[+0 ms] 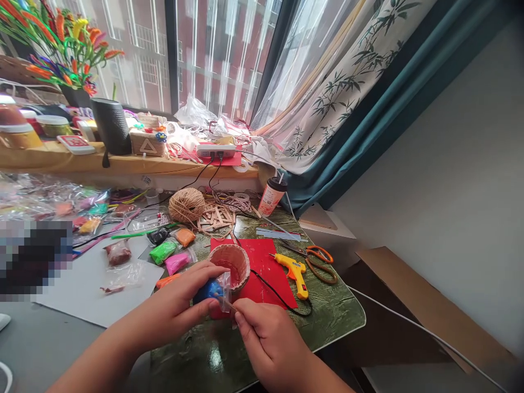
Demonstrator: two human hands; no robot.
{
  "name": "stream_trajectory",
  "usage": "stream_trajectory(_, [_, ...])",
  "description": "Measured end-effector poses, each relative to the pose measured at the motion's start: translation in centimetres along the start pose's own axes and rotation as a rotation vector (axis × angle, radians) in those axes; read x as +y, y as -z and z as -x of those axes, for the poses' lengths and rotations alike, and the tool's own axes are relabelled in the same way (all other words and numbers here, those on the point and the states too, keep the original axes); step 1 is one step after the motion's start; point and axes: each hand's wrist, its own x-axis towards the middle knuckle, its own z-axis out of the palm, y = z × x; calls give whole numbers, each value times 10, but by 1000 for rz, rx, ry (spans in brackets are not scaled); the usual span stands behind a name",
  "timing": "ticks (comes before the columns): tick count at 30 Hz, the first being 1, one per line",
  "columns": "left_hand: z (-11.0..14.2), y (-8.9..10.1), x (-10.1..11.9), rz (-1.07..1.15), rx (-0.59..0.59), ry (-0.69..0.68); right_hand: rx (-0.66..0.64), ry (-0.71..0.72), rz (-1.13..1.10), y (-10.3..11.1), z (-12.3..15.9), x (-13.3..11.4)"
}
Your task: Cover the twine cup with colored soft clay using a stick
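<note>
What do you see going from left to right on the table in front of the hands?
Green clay packet → pink clay packet → small round woven basket → yellow glue gun → orange-handled scissors.

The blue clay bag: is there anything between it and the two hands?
Nothing visible. The left hand grips the blue clay bag directly, and the right hand pinches its clear plastic edge. The basket stands just behind, apart from the grip.

Head view, downward (close) over table (pixel 327 322)

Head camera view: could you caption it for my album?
Both hands, left and right, hold a bagged blue clay beside a small woven basket.
</note>
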Motion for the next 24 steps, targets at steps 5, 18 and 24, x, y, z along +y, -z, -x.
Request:
stream_trajectory(5, [-2, -2, -1, -1, 40, -5, 14, -68, 42, -5, 0, -1])
stream_trajectory(18, [-2, -2, 0, 7, 46, -26, -15, -309, -548, 0, -11, 6])
stream_trajectory(24, [-2, -4, 0, 51, 20, -47, -226, -499, -1266, -10, -14, 15])
